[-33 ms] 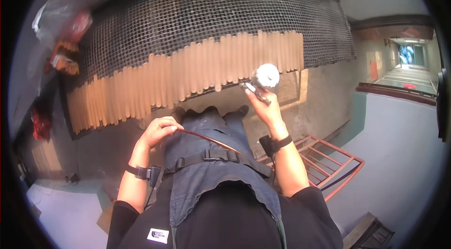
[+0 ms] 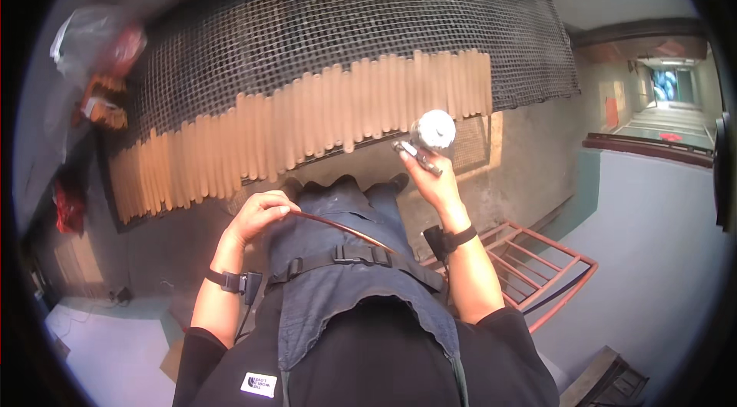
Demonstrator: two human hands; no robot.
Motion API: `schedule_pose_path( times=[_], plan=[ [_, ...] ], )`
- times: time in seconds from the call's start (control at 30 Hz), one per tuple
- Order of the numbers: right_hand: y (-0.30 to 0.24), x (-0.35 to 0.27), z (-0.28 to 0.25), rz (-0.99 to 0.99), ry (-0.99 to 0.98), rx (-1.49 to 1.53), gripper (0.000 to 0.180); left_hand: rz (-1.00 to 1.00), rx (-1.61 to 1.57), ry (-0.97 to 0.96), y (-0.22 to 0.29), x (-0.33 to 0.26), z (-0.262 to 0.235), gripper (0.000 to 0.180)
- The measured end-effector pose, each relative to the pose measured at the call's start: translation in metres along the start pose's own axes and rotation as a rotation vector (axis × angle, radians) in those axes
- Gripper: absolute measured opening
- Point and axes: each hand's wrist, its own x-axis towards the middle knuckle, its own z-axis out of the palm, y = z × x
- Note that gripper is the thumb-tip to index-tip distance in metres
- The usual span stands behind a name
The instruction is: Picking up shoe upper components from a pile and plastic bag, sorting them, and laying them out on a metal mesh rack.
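My right hand [image 2: 432, 178] is closed around the handle of a spray gun [image 2: 434, 133] with a round silvery cup, close to the near edge of a row of wooden slats [image 2: 330, 111]. The slats lie side by side on a black mesh rack [image 2: 368, 15]. In front of my apron, my left hand [image 2: 263, 213] pinches a thin reddish-brown hose [image 2: 338, 224], which slants down to the right across my waist. Where the hose's far end goes cannot be seen.
Right of me stands a red metal frame [image 2: 537, 269] with bars. Plastic bags [image 2: 92, 42] and a bundle of wooden pieces [image 2: 106, 102] are at the rack's left end. Far right, a doorway [image 2: 649, 100] opens on a corridor. A dark crate-like object [image 2: 606, 380] sits at lower right.
The rack and slats sit very slightly further left in the picture. Both hands keep their places and grips.
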Motion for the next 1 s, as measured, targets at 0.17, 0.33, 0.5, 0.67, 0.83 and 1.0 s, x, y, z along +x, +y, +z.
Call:
schedule_pose_path(
  times=[0.17, 0.33, 0.5, 0.67, 0.83, 1.0],
  plan=[
    [0.077, -0.011, -0.076, 0.082, -0.001, 0.048, 0.03, -0.038, 0.038, -0.092, 0.031, 0.085, 0.078, 0.032],
    [0.151, -0.013, -0.165, 0.112, -0.002, 0.057, 0.029, -0.02, 0.132, -0.239, 0.064, 0.168, 0.175, 0.025],
    [0.198, 0.008, -0.232, 0.097, -0.051, -0.047, 0.03, -0.048, 0.141, -0.24, 0.097, 0.227, 0.235, 0.026],
    [0.218, 0.041, -0.258, 0.063, -0.058, -0.052, 0.031, -0.051, 0.146, -0.252, 0.109, 0.265, 0.253, 0.026],
    [0.213, 0.09, -0.268, -0.059, -0.068, -0.094, 0.03, -0.141, 0.074, -0.242, 0.122, 0.3, 0.258, 0.026],
    [0.189, 0.177, -0.291, -0.189, -0.038, -0.106, 0.03, -0.094, 0.064, -0.177, 0.128, 0.324, 0.25, 0.026]
  ],
)
